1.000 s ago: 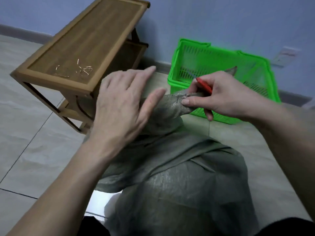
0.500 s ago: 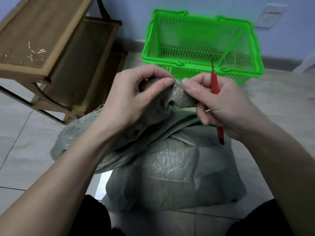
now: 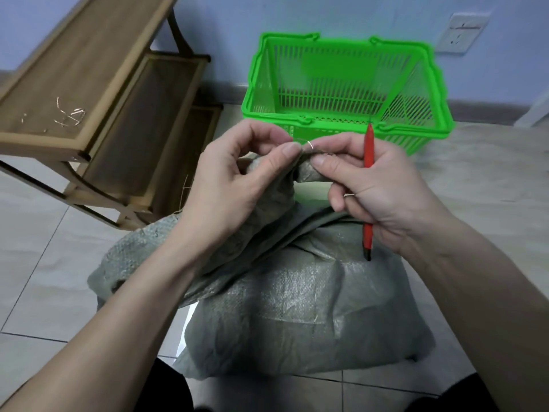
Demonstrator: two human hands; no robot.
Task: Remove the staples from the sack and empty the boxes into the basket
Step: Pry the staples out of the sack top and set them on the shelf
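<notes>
Before the basket (image 3: 344,84), left hand (image 3: 237,185) pinches a staple (image 3: 307,143); right hand (image 3: 377,185) grips sack (image 3: 297,307).

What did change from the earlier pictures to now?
The left hand, flat on the sack a second ago, now pinches a staple at the gathered top. The right hand still holds the red tool and the fold; the basket remains empty.

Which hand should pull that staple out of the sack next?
Left. The left hand already pinches the bent staple at the sack fold, while the right hand steadies the fold and holds the red tool.
</notes>
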